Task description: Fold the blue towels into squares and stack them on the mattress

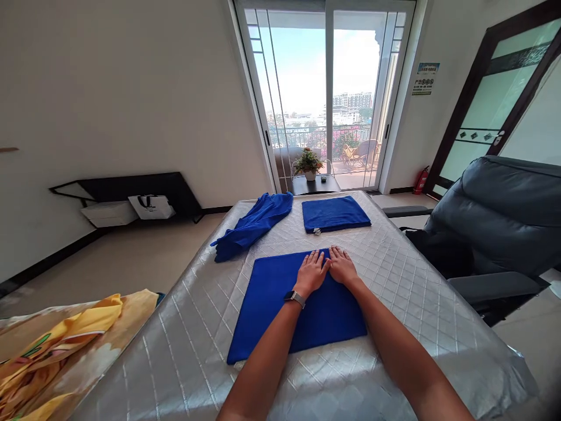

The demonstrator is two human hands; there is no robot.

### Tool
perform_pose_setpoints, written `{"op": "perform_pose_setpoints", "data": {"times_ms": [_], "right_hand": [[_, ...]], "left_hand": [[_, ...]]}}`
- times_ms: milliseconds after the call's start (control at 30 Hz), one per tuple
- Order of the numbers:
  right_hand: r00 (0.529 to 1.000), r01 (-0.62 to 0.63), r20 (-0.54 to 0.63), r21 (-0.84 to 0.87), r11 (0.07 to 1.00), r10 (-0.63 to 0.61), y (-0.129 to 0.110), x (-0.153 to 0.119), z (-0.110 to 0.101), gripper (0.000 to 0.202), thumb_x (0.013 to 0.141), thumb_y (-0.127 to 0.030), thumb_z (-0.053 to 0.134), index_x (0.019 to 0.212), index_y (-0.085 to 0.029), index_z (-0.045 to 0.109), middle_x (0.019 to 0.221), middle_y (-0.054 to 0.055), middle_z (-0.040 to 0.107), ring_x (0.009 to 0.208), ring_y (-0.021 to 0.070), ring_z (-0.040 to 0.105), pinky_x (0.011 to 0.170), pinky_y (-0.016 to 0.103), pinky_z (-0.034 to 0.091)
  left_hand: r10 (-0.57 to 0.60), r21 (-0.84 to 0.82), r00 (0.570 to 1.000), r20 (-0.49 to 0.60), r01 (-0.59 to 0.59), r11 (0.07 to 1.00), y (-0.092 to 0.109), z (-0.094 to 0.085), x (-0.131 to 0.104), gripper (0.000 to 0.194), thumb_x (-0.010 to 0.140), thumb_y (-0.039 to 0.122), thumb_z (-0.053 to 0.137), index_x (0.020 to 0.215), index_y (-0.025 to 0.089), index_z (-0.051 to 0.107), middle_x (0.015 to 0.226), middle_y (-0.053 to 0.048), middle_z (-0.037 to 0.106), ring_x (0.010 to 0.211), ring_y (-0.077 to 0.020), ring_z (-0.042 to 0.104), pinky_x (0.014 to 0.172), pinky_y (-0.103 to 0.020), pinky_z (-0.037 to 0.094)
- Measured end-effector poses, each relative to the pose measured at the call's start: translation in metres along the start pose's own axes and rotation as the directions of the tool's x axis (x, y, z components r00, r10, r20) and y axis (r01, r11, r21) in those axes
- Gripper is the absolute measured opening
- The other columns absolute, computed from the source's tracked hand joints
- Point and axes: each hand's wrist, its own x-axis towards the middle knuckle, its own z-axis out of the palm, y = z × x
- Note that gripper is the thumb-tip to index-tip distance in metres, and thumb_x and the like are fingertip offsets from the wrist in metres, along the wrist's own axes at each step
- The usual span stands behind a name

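Observation:
A blue cloth (267, 304) lies flat in a near-rectangle on the quilted silver mattress (193, 327). My left hand (312, 272) rests palm down near its far edge, fingers stretched forward, with a watch on the wrist. Beside it my right hand (342, 264) also lies flat on the cloth by the far right corner, and the two thumbs are close together. Neither hand grips anything. Beyond them is a folded blue cloth (335, 213) with a small white tag at its near edge. A crumpled blue cloth (256, 225) lies to the far left.
At the right stands a dark recliner (512, 216) close to the mattress. Yellow patterned bedding (83, 339) is at the lower left. A small table (315, 186) with a potted plant (309, 162) stands past the far end, before a sliding glass door (328, 88).

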Motion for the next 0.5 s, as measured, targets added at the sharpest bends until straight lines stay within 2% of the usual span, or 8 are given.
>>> {"op": "perform_pose_setpoints", "data": {"times_ms": [67,133,233,300,400,500], "right_hand": [[1.0,-0.015,-0.003,0.012,1.0,0.015,-0.001,0.001,0.0,0.067,0.105,-0.042,0.018,0.163,-0.008,0.024,0.17,0.008,0.019,0.158,0.0191,0.012,0.127,0.039,0.008],[1.0,-0.024,0.001,0.02,1.0,0.024,-0.002,0.001,0.0,0.068,0.105,-0.043,0.017,0.163,-0.008,0.022,0.17,0.007,0.018,0.158,0.019,0.011,0.127,0.039,0.007],[0.999,-0.034,0.017,0.021,0.999,0.034,-0.002,0.002,0.0,0.068,0.105,-0.044,0.016,0.164,-0.009,0.021,0.17,0.006,0.015,0.158,0.0176,0.01,0.127,0.038,0.006],[0.999,-0.043,0.029,0.017,0.999,0.043,-0.003,0.002,0.0,0.068,0.105,-0.044,0.016,0.164,-0.01,0.021,0.17,0.005,0.015,0.158,0.0167,0.009,0.127,0.038,0.005],[0.998,-0.046,0.043,0.007,0.999,0.045,-0.003,0.001,-0.002,0.068,0.105,-0.044,0.016,0.164,-0.01,0.02,0.171,0.004,0.014,0.158,0.0166,0.009,0.127,0.038,0.006],[0.998,-0.04,0.052,-0.008,0.999,0.04,-0.003,0.001,-0.004,0.067,0.106,-0.042,0.015,0.164,-0.011,0.021,0.171,0.004,0.014,0.158,0.0164,0.009,0.127,0.037,0.006]], "left_hand": [[-0.06,0.006,0.998,0.013,0.06,0.998,-0.026,-0.009,-0.01,0.067,0.105,0.056,0.024,0.157,0.017,0.041,0.163,-0.013,0.037,0.154,-0.0267,0.03,0.127,-0.047,0.024],[-0.137,0.02,0.99,0.019,0.137,0.99,-0.061,-0.022,-0.025,0.071,0.104,0.059,0.023,0.157,0.015,0.041,0.164,-0.014,0.036,0.154,-0.0276,0.029,0.127,-0.049,0.024],[-0.266,0.049,0.964,0.009,0.266,0.963,-0.117,-0.042,-0.051,0.076,0.103,0.059,0.019,0.157,0.01,0.038,0.164,-0.018,0.034,0.154,-0.0305,0.028,0.127,-0.053,0.022],[-0.341,0.064,0.94,-0.003,0.341,0.938,-0.147,-0.05,-0.066,0.078,0.103,0.059,0.017,0.157,0.006,0.035,0.165,-0.019,0.031,0.155,-0.0312,0.026,0.127,-0.052,0.021],[-0.403,0.078,0.915,-0.017,0.403,0.912,-0.172,-0.05,-0.077,0.08,0.103,0.061,0.016,0.158,0.005,0.032,0.167,-0.019,0.027,0.155,-0.03,0.026,0.127,-0.048,0.022],[-0.4,0.08,0.916,-0.033,0.402,0.912,-0.175,-0.044,-0.077,0.082,0.102,0.063,0.016,0.158,0.006,0.034,0.166,-0.019,0.029,0.155,-0.0299,0.026,0.127,-0.048,0.022]]}}
